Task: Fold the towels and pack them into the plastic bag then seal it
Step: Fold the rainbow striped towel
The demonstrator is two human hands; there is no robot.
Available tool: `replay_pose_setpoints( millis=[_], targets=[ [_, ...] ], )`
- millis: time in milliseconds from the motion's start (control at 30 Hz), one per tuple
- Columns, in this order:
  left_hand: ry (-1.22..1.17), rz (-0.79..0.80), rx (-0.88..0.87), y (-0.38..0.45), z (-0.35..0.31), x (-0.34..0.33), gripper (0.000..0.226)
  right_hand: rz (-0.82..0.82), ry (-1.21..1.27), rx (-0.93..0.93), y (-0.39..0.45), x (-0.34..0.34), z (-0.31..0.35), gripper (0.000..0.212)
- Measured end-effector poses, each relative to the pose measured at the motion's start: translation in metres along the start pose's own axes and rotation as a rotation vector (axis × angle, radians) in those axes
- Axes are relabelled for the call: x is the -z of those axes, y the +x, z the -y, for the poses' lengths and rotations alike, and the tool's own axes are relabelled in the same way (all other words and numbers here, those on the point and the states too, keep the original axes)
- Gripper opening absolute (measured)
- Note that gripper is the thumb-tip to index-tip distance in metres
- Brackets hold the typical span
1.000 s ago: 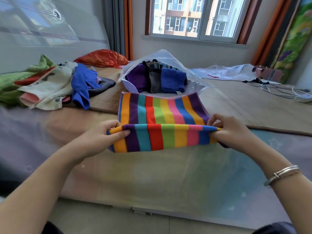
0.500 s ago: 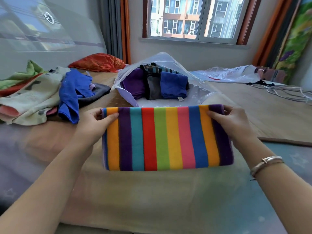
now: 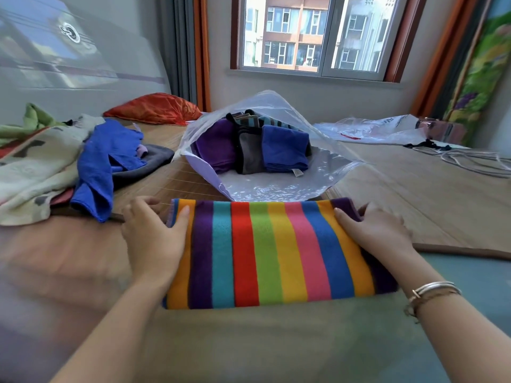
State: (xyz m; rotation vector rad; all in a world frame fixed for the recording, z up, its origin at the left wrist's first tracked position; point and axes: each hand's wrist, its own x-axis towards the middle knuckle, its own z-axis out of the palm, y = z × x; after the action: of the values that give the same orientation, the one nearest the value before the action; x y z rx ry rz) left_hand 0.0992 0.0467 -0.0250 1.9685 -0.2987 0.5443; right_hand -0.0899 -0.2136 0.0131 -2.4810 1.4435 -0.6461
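Observation:
A rainbow-striped towel lies folded into a flat rectangle on the bed in front of me. My left hand holds its left end, thumb on top and fingers curled past the far corner. My right hand grips the right end the same way; a bracelet is on that wrist. Just behind the towel the clear plastic bag lies open toward me. Inside stand folded towels: purple, grey and blue.
A heap of unfolded cloths sits at the left, with a blue towel and a cream one. A red pillow lies at the back. Another plastic bag and cables lie on the bamboo mat to the right.
Both hands carried the near edge of the striped towel over to the far edge, folding it in half. The folded towel now rests flat on the bed.

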Motion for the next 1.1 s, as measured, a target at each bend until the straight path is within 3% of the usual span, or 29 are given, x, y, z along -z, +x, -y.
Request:
replay_pose_setpoints(
  millis=[167,300,533,633,733,800,933,1100],
  targets=[
    [-0.015,0.214,0.197,-0.014,0.001,0.021,0.064,0.026,-0.070,-0.009,-0.021,0.013,-0.009,0.072],
    [-0.041,0.355,0.337,-0.020,-0.010,0.038,0.072,-0.042,-0.159,0.021,-0.046,0.017,-0.014,0.067],
    [-0.248,0.686,0.524,-0.025,-0.014,0.058,0.062,0.101,0.192,0.021,-0.067,0.024,-0.023,0.063],
    [-0.417,0.720,0.573,-0.026,-0.017,0.063,0.049,0.261,0.549,-0.114,-0.064,0.031,-0.026,0.053],
    [-0.588,0.726,0.596,-0.026,-0.025,0.071,0.039,0.439,1.094,-0.246,-0.066,0.049,-0.021,0.019],
    [-0.698,0.745,0.573,-0.027,-0.033,0.075,0.031,0.537,1.422,-0.291,-0.073,0.060,-0.011,0.007],
    [-0.827,0.776,0.519,-0.041,-0.058,0.077,0.021,0.661,1.540,-0.171,-0.090,0.070,0.023,0.014],
    [-0.924,0.772,0.521,-0.060,-0.081,0.071,0.023,0.757,1.349,0.191,-0.119,0.069,0.074,0.021]
  ],
)
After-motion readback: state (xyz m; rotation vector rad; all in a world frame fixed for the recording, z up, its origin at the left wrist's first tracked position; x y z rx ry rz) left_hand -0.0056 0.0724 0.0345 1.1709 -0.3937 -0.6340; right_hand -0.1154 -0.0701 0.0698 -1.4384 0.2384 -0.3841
